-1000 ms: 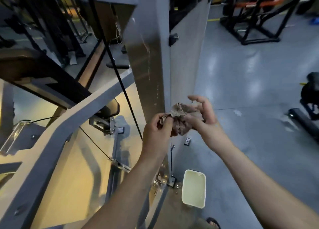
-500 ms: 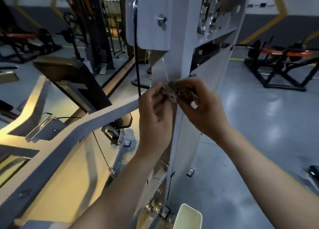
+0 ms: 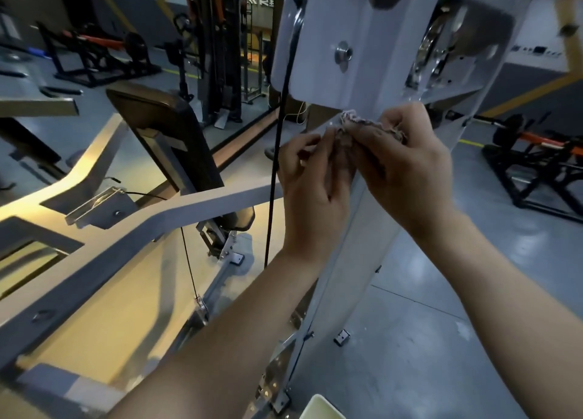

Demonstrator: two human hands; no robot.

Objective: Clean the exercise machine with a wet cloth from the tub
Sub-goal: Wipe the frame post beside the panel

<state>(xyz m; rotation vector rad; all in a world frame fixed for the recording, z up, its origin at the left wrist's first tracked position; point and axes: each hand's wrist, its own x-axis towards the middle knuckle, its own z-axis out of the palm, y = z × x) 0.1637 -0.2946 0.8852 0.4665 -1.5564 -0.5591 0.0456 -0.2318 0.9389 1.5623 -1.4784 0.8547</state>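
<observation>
A crumpled pinkish-brown cloth [image 3: 362,125] is bunched between both hands, high against the grey upright column of the exercise machine [image 3: 356,55]. My right hand [image 3: 407,163] grips the cloth from the right, its fingers curled over it. My left hand [image 3: 312,179] pinches the cloth's left end with its fingertips. Just the corner of the pale tub [image 3: 321,409] shows on the floor at the bottom edge.
A black cable [image 3: 277,153] runs down left of the column. A grey frame arm [image 3: 132,235] and a dark seat pad [image 3: 167,134] lie to the left. Black racks [image 3: 542,172] stand on the grey floor at the right, with more machines at the back left.
Both hands have risen with the cloth from waist height to the upper part of the column. The view has tilted upward, so the tub has slid almost out of sight.
</observation>
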